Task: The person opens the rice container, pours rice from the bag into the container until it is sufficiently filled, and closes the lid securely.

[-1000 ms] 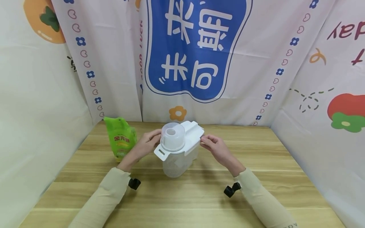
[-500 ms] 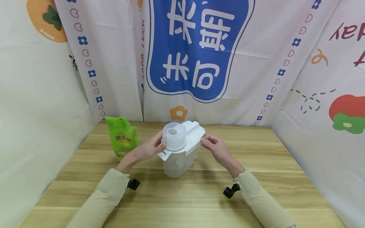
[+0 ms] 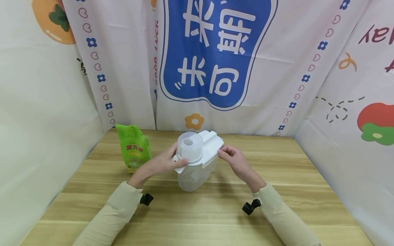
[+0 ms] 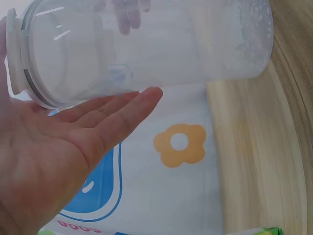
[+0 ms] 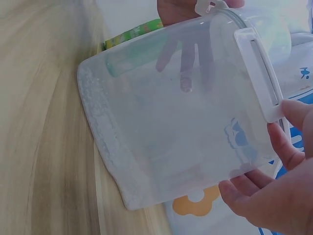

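A translucent plastic storage container point(image 3: 192, 179) stands upright on the wooden table, with a white lid point(image 3: 212, 145) and a clear measuring cup point(image 3: 191, 150) on top. My left hand point(image 3: 163, 162) is at its left end, the thumb across the white front tab point(image 3: 179, 169) near the cup's base. In the left wrist view, the straight fingers point(image 4: 127, 115) lie along the clear wall. My right hand point(image 3: 235, 160) is at the opposite side, where thumb and forefinger pinch the lower edge of a white side latch point(image 5: 257, 68). Its other fingers rest beneath, against the wall.
A green food bag point(image 3: 135, 150) with red lettering stands upright just left of the container, close behind the left wrist. White printed cloth point(image 3: 132, 85) encloses the wooden table point(image 3: 197, 218) at the back and both sides. Black devices point(image 3: 146, 199) are strapped at the wrists.
My left hand has moved right and forward around the container's end, and its thumb has come over the front tab. The right hand keeps its place at the side latch.
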`<move>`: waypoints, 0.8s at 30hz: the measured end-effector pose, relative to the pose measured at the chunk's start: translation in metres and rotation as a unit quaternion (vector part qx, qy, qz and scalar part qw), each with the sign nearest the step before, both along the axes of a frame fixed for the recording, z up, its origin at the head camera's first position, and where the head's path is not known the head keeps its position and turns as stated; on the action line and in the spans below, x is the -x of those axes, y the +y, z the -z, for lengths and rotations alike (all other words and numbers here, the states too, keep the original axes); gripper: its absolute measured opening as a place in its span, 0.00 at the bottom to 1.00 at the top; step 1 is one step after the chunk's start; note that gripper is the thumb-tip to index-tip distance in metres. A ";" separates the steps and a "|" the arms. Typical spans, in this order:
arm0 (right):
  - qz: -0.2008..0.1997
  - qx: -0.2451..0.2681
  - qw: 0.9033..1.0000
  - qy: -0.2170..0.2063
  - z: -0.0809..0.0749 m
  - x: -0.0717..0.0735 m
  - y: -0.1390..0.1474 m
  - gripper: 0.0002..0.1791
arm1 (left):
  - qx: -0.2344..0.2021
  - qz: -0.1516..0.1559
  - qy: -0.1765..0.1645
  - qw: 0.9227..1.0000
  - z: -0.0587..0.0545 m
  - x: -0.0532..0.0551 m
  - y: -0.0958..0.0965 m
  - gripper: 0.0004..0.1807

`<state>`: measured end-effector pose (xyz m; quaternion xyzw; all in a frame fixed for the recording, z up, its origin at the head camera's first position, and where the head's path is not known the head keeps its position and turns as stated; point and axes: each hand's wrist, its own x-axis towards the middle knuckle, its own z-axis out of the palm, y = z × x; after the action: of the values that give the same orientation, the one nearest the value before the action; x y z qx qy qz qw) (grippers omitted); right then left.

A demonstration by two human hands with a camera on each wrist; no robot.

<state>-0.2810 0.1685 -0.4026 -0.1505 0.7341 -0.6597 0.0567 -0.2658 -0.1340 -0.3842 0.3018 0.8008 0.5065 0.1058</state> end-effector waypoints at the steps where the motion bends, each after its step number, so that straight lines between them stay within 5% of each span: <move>1: 0.000 -0.005 1.000 0.003 0.000 0.000 0.000 0.08 | 0.001 0.000 -0.001 1.000 0.000 0.000 0.000 0.43; 12: 0.017 -0.021 0.999 0.023 0.003 -0.011 0.006 0.07 | -0.004 0.011 0.012 1.000 -0.003 -0.006 0.005 0.44; 24: -0.008 -0.030 0.998 0.046 0.001 -0.013 0.011 0.08 | 0.005 0.009 0.019 1.000 -0.002 -0.007 0.007 0.43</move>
<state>-0.2681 0.1798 -0.4037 -0.1846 0.7546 -0.6289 0.0326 -0.2586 -0.1265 -0.3821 0.3180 0.8023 0.4959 0.0959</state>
